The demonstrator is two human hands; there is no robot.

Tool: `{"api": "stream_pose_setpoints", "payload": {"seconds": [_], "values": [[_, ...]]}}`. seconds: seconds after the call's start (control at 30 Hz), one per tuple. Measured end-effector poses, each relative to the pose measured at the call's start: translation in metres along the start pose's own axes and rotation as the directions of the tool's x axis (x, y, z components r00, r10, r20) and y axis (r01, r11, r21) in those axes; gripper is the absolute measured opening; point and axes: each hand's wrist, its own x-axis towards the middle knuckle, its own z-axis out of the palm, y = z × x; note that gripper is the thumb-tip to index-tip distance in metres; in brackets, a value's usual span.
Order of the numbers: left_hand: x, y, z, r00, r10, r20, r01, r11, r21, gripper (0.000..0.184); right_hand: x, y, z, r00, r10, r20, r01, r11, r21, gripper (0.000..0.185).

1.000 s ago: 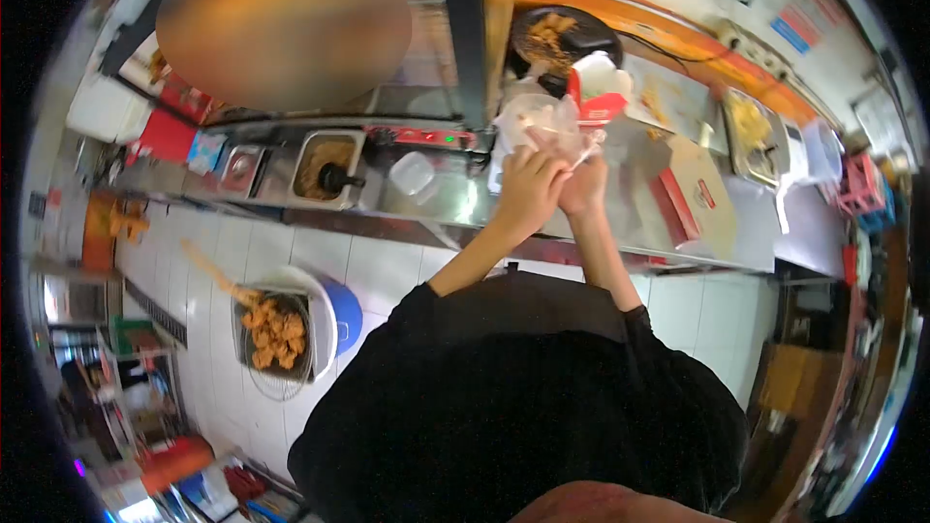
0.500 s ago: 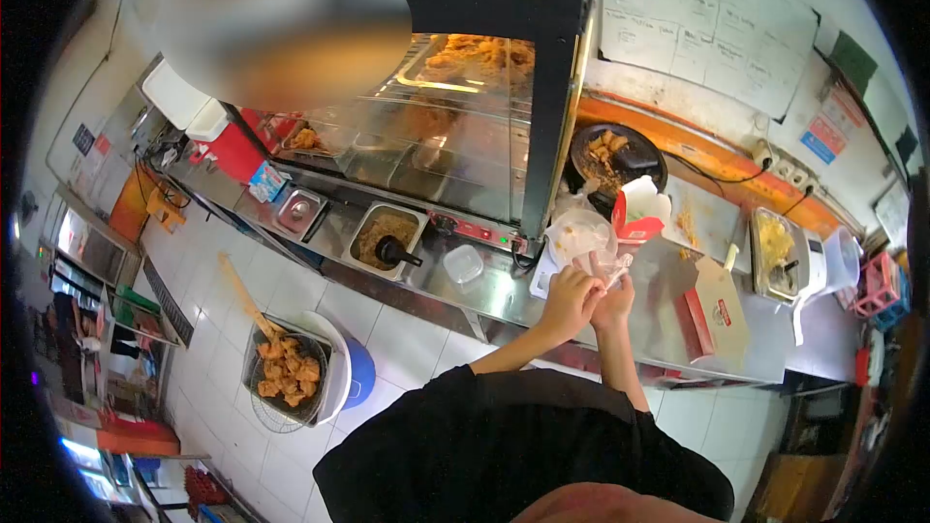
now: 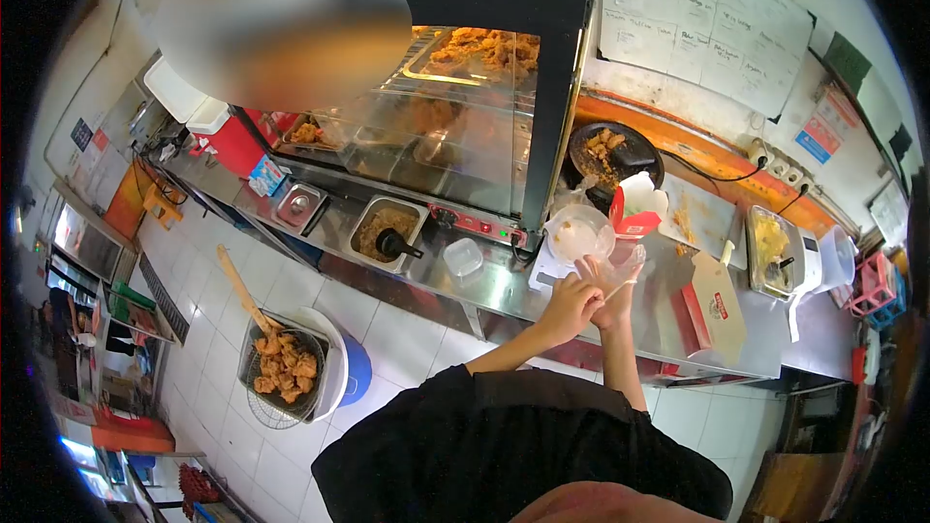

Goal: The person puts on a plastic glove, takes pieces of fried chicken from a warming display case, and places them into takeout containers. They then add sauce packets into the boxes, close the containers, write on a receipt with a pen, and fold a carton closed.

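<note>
My left hand [image 3: 572, 302] pinches the edge of a clear, thin plastic glove [image 3: 620, 273] near my right palm. The glove covers the fingers of my right hand [image 3: 613, 302], which are stretched out and apart. Just beyond my hands, on the steel counter, sits a clear round plastic bowl [image 3: 579, 232] on a white base. A red and white food carton [image 3: 639, 205] stands open behind them, with something white inside. To the right is a larger open cardboard box [image 3: 712, 310] with red sides.
A glass warming cabinet [image 3: 455, 126] with fried chicken stands behind the counter [image 3: 523, 305]. Left of my hands are a small clear tub [image 3: 463, 258] and a crumb pan [image 3: 386, 232] with a black scoop. Fried chicken [image 3: 284, 366] fills a basket at lower left. A black pan [image 3: 617, 157] sits behind.
The bunched plastic glove has been drawn over the fingers of my right hand, which have spread out. My left hand has pulled its edge down toward the palm.
</note>
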Motion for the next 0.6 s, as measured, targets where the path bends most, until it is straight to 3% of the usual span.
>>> {"api": "stream_pose_setpoints", "payload": {"seconds": [0.07,0.17,0.27,0.37,0.43,0.47,0.57,0.6], "values": [[-0.001,0.006,0.000,1.000,0.009,-0.009,-0.009,1.000,-0.003,0.010,0.002,0.008,0.003,0.962,-0.246,-0.120,0.226,0.961,-0.160,0.085],[0.002,0.015,-0.003,0.996,-0.083,-0.011,0.083,0.996,-0.014,0.010,0.002,0.007,0.002,0.951,-0.304,-0.051,0.293,0.944,-0.150,0.080],[0.006,0.018,-0.005,1.000,0.016,0.011,-0.016,1.000,-0.013,0.011,0.000,0.003,-0.001,0.916,-0.092,0.390,0.065,0.995,0.082,0.079],[0.008,0.026,0.002,0.976,0.216,-0.018,-0.216,0.976,-0.013,0.013,-0.001,-0.008,0.026,0.643,0.072,0.762,-0.187,0.980,0.065,0.083],[0.007,0.022,0.008,0.979,0.203,-0.026,-0.203,0.979,-0.015,0.014,-0.008,-0.009,0.049,0.899,0.010,0.437,-0.108,0.974,0.201,0.082],[0.009,0.023,0.007,0.980,0.197,-0.031,-0.197,0.980,-0.015,0.014,-0.008,-0.010,0.056,0.970,-0.013,0.243,-0.050,0.966,0.253,0.082],[0.023,0.016,-0.009,0.929,0.341,0.143,-0.324,0.937,-0.131,0.013,0.008,-0.010,0.049,0.930,-0.326,0.169,0.344,0.934,-0.092,0.074],[0.040,0.015,-0.027,0.924,0.379,0.042,-0.372,0.920,-0.122,0.014,0.007,-0.019,0.053,0.907,-0.225,0.355,0.239,0.971,0.004,0.068]]}}
